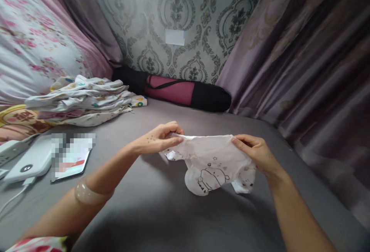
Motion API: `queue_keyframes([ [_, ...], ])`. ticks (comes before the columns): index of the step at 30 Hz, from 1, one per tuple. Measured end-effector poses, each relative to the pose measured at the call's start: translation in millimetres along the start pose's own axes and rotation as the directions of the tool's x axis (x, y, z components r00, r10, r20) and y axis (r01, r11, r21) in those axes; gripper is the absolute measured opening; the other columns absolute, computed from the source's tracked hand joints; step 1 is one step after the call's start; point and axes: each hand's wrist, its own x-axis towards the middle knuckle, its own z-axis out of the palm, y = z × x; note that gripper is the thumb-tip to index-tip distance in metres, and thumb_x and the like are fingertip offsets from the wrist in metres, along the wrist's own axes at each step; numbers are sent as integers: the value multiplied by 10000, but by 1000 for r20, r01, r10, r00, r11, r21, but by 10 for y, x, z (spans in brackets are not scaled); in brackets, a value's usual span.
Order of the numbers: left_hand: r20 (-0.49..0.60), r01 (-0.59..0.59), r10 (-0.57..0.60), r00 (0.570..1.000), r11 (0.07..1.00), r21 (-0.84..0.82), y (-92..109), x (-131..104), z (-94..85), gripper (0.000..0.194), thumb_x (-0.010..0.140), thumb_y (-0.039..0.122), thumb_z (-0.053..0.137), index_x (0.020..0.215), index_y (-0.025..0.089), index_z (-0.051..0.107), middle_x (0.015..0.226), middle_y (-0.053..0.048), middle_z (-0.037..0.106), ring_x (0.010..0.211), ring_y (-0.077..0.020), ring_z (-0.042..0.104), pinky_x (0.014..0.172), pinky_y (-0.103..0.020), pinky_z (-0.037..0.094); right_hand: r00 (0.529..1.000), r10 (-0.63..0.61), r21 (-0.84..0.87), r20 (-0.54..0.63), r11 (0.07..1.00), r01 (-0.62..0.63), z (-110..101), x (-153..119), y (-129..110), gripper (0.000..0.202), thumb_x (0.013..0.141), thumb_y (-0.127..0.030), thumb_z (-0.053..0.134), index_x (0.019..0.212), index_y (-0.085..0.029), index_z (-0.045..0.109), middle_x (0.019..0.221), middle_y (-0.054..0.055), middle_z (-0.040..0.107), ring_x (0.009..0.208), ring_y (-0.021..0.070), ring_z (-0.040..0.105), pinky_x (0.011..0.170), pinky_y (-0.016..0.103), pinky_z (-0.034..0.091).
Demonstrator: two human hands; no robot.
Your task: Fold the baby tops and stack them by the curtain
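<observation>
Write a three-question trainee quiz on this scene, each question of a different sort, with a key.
1. True or false: the left hand and the right hand each pinch one end of the small white garment.
2. Multiple choice: where is the stack of folded clothes? A) to the person's left, by the floral bedding; B) under the right arm; C) on top of the pink and black roll.
3. Fill in: the white power bank lies beside the ____, to the person's left.

Key: 1 true; 2 A; 3 phone.
</observation>
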Motion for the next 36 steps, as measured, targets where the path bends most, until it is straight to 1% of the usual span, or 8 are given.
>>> queue_keyframes([
  [9,-186,-91,122,975,981,170,89,113,-94,264,845,418,655,820,166,731,685,9,517,566,-75,436,489,-209,338,996,-74,1,41,997,74,109,34,-228,328,765,-525,717,868,-216,756,869,45,736,749,177,650,650,273,518],
  [17,-266,15,114,957,899,437,400,411,-536,332,815,457,625,754,150,735,625,-4,580,561,-103,475,520,-231,353,960,-280,-249,-25,931,265,188,314,-514,397,848,-558,598,881,-178,706,852,60,721,757,185,638,663,298,479],
  [21,-354,14,249,902,800,600,437,679,-691,237,784,383,637,796,175,751,680,-16,627,649,-133,538,646,-254,411,923,-380,-549,-68,786,283,157,588,-691,309,915,-455,558,874,-185,702,827,65,710,777,202,629,699,319,436],
  [26,-521,-28,414,746,802,597,518,722,-684,222,771,378,651,786,178,747,798,-51,634,744,-153,556,725,-285,446,868,-466,-680,-168,693,240,92,694,-906,319,970,-444,471,966,-209,686,912,85,687,835,218,612,686,320,406],
  [28,-496,-45,312,811,877,478,564,589,-702,247,761,416,664,780,182,743,759,-50,634,720,-160,567,678,-287,457,899,-437,-581,16,728,364,11,612,-978,397,946,-525,478,928,-191,690,856,66,669,780,194,593,651,299,401],
  [31,-180,29,20,983,964,265,594,376,-767,287,709,472,700,709,187,732,677,-45,637,646,-173,585,588,-284,462,869,-326,-291,372,848,443,-131,476,-1025,491,882,-618,511,931,-167,698,755,30,637,683,152,558,592,268,392],
  [33,-95,113,-93,991,966,233,591,322,-780,280,664,467,729,659,187,723,648,-41,641,613,-172,585,550,-274,455,873,-295,-218,388,891,398,-186,452,-1009,497,855,-623,542,922,-157,702,729,18,621,652,136,538,570,259,379],
  [36,-272,183,-111,956,950,253,604,382,-706,249,652,434,743,668,186,727,606,-26,629,568,-146,560,510,-246,425,897,-296,-238,329,893,382,-177,516,-953,470,816,-605,603,840,-148,708,689,2,586,633,118,506,563,251,358],
])
